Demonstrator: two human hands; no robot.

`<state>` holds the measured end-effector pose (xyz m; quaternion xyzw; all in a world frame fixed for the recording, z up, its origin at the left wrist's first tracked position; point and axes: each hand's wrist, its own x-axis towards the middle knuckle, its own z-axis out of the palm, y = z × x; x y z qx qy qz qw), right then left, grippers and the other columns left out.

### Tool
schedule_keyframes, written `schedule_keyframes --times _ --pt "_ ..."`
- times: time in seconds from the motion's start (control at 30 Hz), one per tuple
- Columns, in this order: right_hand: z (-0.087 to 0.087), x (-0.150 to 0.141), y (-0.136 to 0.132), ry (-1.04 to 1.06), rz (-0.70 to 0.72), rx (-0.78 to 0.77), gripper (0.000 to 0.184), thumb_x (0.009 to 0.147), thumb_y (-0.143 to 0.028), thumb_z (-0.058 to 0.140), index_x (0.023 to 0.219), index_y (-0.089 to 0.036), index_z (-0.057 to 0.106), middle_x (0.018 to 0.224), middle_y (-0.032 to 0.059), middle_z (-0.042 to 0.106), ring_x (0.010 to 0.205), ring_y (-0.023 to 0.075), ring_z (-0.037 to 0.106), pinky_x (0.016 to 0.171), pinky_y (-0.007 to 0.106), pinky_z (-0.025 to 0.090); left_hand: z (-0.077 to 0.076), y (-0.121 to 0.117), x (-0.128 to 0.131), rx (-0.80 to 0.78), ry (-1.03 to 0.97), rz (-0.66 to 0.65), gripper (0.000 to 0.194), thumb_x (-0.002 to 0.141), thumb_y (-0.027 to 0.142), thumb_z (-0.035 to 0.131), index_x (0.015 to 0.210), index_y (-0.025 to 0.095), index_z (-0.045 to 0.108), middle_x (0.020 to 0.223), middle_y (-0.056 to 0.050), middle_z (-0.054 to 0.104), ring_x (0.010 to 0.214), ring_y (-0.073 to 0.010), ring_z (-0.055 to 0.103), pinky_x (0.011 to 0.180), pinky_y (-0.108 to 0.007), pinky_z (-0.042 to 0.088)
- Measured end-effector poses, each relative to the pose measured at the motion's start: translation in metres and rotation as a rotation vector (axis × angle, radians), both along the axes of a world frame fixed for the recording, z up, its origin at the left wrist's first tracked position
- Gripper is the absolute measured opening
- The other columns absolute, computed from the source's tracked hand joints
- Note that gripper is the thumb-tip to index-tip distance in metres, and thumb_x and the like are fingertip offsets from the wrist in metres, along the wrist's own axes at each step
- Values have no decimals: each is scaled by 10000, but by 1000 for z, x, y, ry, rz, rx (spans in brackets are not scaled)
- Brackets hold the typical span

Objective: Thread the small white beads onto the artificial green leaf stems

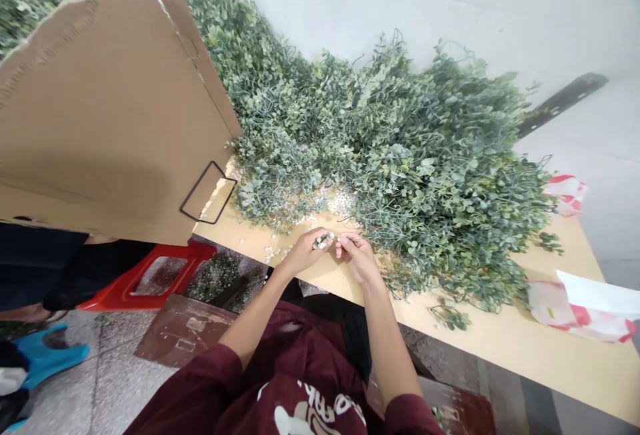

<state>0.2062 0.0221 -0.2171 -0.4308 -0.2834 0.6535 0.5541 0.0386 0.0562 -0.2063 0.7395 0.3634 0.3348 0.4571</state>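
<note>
Hidden: a cardboard sheet (105, 115) blocks the table's far left; the held piece is too small to make out fully.
Grip: left hand (300, 253) and right hand (357, 257) pinch a small sprig (324, 240) between their fingertips, above the table.
Surface: pale table (500, 332); white beads (340, 202) lie scattered just beyond the grip.
Room: white wall (500, 8) ahead; red stool (150, 282) below left of the grip.
Materials: dense, leafy green stems (400, 155) heaped beyond the grip; cardboard has torn, ragged edges.

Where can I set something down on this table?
Bare tabletop shows along the near right edge, below the artificial greenery and the plastic bag. Crowded around your left hand and right hand, among white beads.
</note>
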Motion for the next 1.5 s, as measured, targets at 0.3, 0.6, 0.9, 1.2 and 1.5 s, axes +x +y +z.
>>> schedule_keyframes --times 0.3,0.6,0.9,1.2,1.5 --pt "1 -1 0 -39 30 -14 204 732 -362 773 784 -186 684 690 -1 627 563 89 531 583 236 431 -4 2 0 -9 -22 4 219 948 325 470 847 156 567 798 -9 553 758 -126 501 715 -231 381" --pt "1 -1 0 -12 13 -32 199 722 -349 785 765 -193 670 666 -14 596 567 83 511 579 217 425 -2 1 -1 -47 -27 18 223 936 347 489 865 155 576 798 -16 571 755 -130 514 704 -231 395" --pt "2 -1 -1 -26 17 -20 193 741 -341 769 757 -190 650 669 -12 587 569 85 501 564 213 413 -3 0 -2 -66 -31 26 242 925 366 501 864 148 587 813 -24 593 762 -132 525 693 -227 413" --pt "2 -1 -1 -42 25 -31 201 734 -347 775 768 -188 656 662 -15 600 564 81 508 565 215 404 -2 -1 -2 -62 -13 33 252 923 380 499 874 152 594 811 -22 600 762 -134 534 724 -235 428" --pt "0 -1 0 -16 13 -55 205 724 -345 783 792 -195 662 662 -18 603 561 80 505 599 226 434 -4 0 -1 -45 -8 22 221 920 353 493 879 157 584 815 -19 588 772 -138 541 741 -243 428"
